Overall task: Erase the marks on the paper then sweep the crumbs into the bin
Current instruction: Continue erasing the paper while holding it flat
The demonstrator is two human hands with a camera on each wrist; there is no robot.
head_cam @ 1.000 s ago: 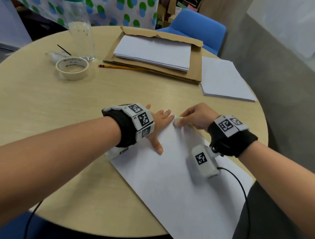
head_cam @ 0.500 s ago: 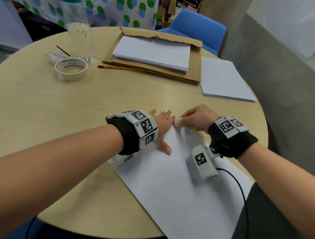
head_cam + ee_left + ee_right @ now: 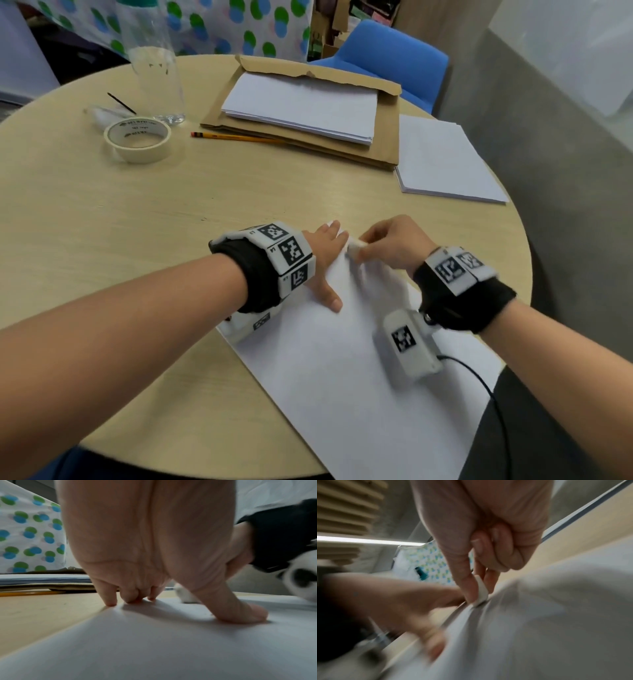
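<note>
Head view shows my left hand [image 3: 322, 253] spread flat on the paper [image 3: 359, 377], fingers [image 3: 109, 599] and thumb pressing near its far corner to pin it to the counter [image 3: 102, 240]. My right hand [image 3: 390, 245] pinches the small white eraser [image 3: 356, 247] between thumb and fingers, its bottom edge touching the sheet right beside the left fingertips. Over the last second the left hand has crept a little further up toward the corner, while the eraser has stayed in nearly the same spot; the right wrist picture is smeared, which I read as short rubbing strokes. So I judge the erasing step is still in hand, working at that corner. I cannot make out any marks or crumbs on the sheet, and no bin is in view, so sweeping is not yet begun.
</note>
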